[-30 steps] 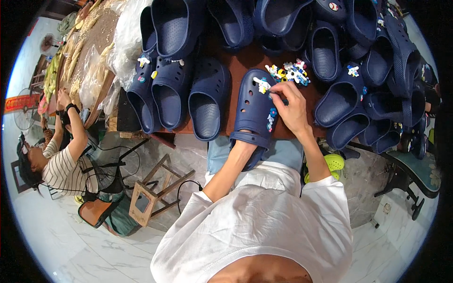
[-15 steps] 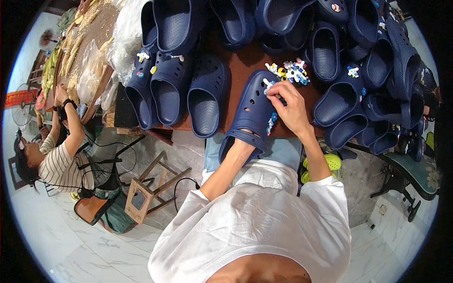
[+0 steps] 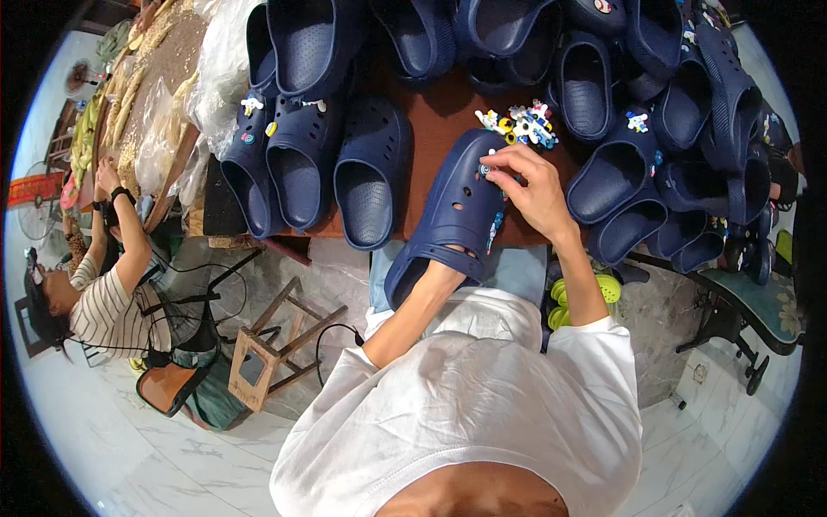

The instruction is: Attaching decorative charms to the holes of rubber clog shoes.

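A navy clog [image 3: 441,211] is tilted before me, toe pointing away, at the table's front edge. My left hand [image 3: 443,276] is pushed in through its heel opening and holds it up from inside; the fingers are hidden. With thumb and forefinger together, my right hand [image 3: 530,183] pinches a small round shoe charm [image 3: 485,171] against the holes on the clog's upper. More colourful charms [image 3: 494,233] sit along the clog's right side. Just beyond the toe lies a heap of white, blue and yellow charms [image 3: 532,127] on the brown tabletop [image 3: 431,129].
Other navy clogs stand left, such as a plain one [image 3: 372,177], and right, where one carries charms [image 3: 607,181]. A wooden stool [image 3: 267,362] is on the floor at left, near a person in a striped shirt [image 3: 116,310]. Lime clogs [image 3: 594,293] lie under the table.
The clog has turned so its side faces more to the right and its heel has swung left. My right hand has stayed at the upper, slightly lower, with a round charm now showing at its fingertips.
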`<state>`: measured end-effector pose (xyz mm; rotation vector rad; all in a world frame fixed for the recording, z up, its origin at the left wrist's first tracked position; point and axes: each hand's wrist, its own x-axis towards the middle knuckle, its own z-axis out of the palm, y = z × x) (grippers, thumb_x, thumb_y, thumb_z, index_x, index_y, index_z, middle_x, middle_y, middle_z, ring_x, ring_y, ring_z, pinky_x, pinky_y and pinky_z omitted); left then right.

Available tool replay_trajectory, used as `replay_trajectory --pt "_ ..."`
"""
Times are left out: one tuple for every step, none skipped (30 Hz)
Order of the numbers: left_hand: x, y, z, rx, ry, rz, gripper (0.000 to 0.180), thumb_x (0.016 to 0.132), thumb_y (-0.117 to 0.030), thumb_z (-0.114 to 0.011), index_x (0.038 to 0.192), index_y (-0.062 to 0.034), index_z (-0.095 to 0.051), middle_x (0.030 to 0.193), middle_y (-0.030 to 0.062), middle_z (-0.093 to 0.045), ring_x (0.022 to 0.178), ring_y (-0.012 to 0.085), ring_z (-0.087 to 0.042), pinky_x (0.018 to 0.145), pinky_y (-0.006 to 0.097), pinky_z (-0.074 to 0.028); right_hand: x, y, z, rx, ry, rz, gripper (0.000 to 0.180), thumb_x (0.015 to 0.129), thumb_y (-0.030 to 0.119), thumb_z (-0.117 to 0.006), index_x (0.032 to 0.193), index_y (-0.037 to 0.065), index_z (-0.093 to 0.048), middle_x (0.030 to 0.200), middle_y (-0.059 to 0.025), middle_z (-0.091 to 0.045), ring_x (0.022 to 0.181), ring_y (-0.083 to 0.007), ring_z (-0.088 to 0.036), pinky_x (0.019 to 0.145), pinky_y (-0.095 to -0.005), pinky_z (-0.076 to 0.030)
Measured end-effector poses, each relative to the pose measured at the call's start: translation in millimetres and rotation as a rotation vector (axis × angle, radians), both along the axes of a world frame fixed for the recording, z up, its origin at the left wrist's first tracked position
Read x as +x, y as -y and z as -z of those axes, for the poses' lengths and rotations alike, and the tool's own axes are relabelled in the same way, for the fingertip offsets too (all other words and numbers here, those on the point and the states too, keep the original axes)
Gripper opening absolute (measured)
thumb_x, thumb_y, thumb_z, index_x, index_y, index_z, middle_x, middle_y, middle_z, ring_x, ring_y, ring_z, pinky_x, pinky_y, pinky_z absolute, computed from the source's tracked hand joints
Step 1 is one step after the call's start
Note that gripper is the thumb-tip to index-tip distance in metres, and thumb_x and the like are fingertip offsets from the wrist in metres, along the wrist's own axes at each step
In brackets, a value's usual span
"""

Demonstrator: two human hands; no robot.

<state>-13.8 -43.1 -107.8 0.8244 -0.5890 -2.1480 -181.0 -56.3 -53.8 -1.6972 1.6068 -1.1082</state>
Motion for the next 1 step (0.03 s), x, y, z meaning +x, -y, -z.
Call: replay_trajectory --pt "-1.8 -1.0 5.2 -0.056 0.037 0.034 0.044 0.105 -0.022 -0.045 0.146 -0.0072 -0.041 0.148 0.0117 -0.046 0.129 0.0262 -0.051 0.108 0.038 -0.043 -2.3 0.6 1.2 0.028 0.039 0.005 0.018 0.085 0.008 -0.069 0.102 0.004 -0.07 0.101 -0.0113 -0.066 0.095 -0.0287 -0.066 0.083 -0.0358 -0.051"
